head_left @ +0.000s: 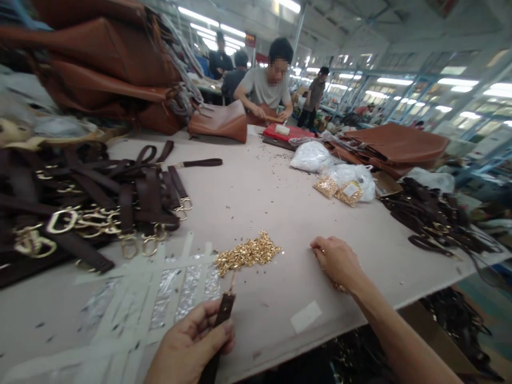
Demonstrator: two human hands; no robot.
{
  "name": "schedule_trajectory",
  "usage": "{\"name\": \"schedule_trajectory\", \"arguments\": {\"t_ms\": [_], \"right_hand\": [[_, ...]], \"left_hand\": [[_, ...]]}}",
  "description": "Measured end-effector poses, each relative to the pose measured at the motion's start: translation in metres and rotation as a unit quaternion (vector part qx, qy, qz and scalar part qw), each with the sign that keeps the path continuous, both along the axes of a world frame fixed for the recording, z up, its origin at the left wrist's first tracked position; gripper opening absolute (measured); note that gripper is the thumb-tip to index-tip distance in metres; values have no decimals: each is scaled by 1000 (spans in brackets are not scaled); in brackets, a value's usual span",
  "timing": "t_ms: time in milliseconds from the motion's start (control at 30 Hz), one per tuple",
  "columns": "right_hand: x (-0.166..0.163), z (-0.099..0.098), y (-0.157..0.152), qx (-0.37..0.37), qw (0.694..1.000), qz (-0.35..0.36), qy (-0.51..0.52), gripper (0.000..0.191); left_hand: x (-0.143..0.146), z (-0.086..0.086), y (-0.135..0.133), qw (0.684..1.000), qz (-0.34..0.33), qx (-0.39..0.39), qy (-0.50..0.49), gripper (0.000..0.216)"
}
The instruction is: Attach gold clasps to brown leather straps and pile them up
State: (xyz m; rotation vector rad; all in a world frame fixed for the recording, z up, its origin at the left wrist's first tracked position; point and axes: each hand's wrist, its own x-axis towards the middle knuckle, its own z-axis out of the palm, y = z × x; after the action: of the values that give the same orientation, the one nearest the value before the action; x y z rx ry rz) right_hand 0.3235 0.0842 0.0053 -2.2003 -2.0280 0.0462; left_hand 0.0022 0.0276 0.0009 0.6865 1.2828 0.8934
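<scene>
My left hand (pixel 196 341) is closed around a dark brown leather strap (pixel 224 312), its end pointing up and away from me. A thin, light-coloured piece sticks out of that end, too small to name. Just beyond it lies a heap of small gold metal pieces (pixel 248 253) on the table. My right hand (pixel 336 261) rests on the tabletop to the right of the heap, fingers curled and pressed together. A few gold bits show at the edge of its palm; whatever its fingers hold is hidden.
Brown straps with gold rings (pixel 124 208) pile up at left, below stacked brown leather bags (pixel 112 80). Clear bags of gold pieces (pixel 348 192) lie back right, near more dark straps (pixel 436 218). Tape strips (pixel 184 245) cross the front left. A co-worker (pixel 266 88) works opposite.
</scene>
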Motion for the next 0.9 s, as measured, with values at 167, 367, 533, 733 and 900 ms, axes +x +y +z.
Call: {"name": "schedule_trajectory", "arguments": {"t_ms": [167, 367, 533, 733, 900], "right_hand": [[7, 0, 7, -32, 999, 22, 28, 18], [-74, -5, -31, 54, 917, 95, 384, 13], [-148, -15, -62, 97, 868, 155, 462, 3], [-167, -15, -64, 128, 873, 179, 435, 13], [-168, -12, -68, 150, 881, 177, 413, 12]], "left_hand": [[0, 7, 0, 998, -38, 17, -37, 18], [2, -2, 0, 998, -16, 20, -62, 16], [6, -5, -2, 997, -2, 35, -67, 17], [7, -13, -7, 995, -1, 69, -78, 19], [8, -15, -9, 993, 12, 102, -62, 12]]}}
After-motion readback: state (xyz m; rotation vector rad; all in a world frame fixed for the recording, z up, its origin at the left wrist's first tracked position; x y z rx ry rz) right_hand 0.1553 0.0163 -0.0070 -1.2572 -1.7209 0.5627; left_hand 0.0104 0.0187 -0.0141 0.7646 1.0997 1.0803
